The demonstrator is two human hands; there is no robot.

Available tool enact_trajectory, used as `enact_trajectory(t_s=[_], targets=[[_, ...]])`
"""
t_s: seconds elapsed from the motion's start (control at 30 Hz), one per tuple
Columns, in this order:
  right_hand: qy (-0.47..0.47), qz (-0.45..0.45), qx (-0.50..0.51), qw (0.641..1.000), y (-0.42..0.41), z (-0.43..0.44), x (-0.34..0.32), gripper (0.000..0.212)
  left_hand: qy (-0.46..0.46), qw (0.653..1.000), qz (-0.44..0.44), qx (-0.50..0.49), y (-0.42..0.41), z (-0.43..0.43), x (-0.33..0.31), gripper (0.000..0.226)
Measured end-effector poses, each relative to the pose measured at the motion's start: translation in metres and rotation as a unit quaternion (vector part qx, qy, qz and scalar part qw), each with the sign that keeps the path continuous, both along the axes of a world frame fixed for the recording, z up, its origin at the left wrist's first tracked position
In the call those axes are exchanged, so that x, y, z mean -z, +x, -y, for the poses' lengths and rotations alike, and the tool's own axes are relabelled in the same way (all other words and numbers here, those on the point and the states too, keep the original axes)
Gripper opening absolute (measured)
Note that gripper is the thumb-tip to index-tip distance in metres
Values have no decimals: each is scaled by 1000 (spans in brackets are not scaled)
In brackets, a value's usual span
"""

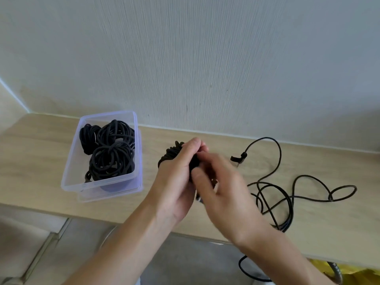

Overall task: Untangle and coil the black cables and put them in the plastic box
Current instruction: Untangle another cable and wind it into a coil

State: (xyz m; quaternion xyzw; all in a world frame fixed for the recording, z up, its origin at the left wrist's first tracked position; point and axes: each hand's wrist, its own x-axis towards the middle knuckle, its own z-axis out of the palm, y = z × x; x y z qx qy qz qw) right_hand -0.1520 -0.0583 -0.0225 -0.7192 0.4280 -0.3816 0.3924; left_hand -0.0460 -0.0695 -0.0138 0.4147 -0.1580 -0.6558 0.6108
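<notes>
- Pale ribbed wall [205, 58] at the back, wooden desk [318, 161] beneath it. Where is the cable you are working on?
- Over the middle of the desk. My left grip [176, 171] is curled round a tight coiled bundle [172, 151], fingers closed on it. My right grip [218, 188] sits against the bundle's right side, but it is blurred. I cannot tell whether it pinches a strand or only touches.
- And the plastic box?
- The plastic box [70, 177] stands open-topped to the left of both grips, near the left one and well apart from the right. As best I can count, 3 coils [111, 153] lie in it.
- So which way does the coming move go?
- Leftward, I judge. The left grip is nearer and has the bundle, so it would carry it across. The box's long axis runs away from me toward the wall. What bare floor it has shows at the near end, so I would aim there.
- What lies on the other side?
- A loose cable [287, 192] sprawls on the desk to my right, loops crossing. Its plug end [238, 158] lies just beside the right grip, and 1 run drops over the desk's front edge. The right grip hides whether it joins the bundle. If it does, carrying left would drag it.
</notes>
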Motion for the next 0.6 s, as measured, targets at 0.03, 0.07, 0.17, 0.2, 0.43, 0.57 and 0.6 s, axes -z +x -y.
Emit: enact_trajectory(t_s=[0.03,0.07,0.17,0.2,0.43,0.57,0.6], targets=[[-14,-27,-2,1000,2,-2,5,18,5,1000,-2,-7,0,1,0,16],[-31,-54,2,998,3,-1,11,19,4,1000,-3,-14,1,3,0,16],[-51,-84,24,995,6,3,19,25,-20,999,-31,-10,5,6,0,12],[-34,-61,19,997,6,4,18,28,-27,998,-57,1,6,6,-1,9],[237,207,-16,949,10,4,6,59,-56,977,-202,45,3,5,-8,20],[370,305,-13,877,12,9,1,46,-77,983,-161,48,1,4,-9,31],[384,319,-19,866,11,9,-3,47,-79,982,-165,50,0,4,-9,31]])
